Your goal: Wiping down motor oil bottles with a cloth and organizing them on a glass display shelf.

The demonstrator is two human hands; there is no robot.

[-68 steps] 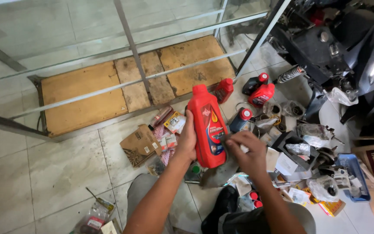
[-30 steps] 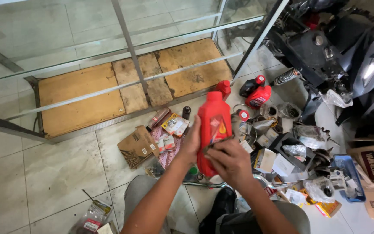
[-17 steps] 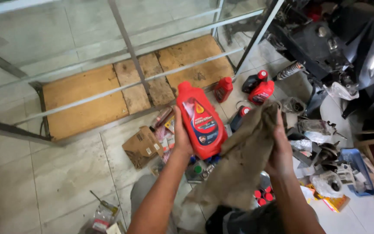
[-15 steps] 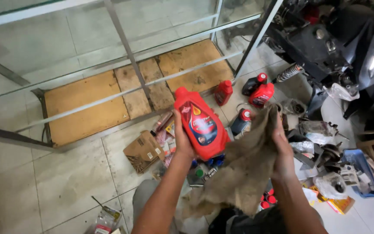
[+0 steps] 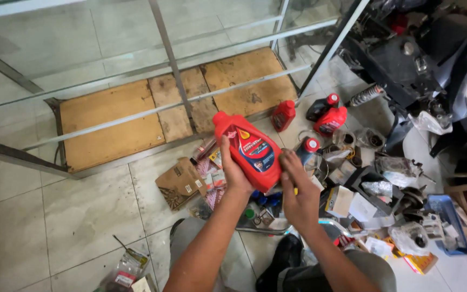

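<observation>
Left hand grips the red oil bottle around its lower body, holding it up above the cluttered tiled floor, while the right hand rests open-fingered against the bottle's lower right edge. Its plastic looks stiff and smooth, probably slick if oily, and fairly heavy if full, so the waist with a hand under the base seems the safest hold. Its long axis tilts, cap end pointing up-left, base down-right toward the person.
</observation>
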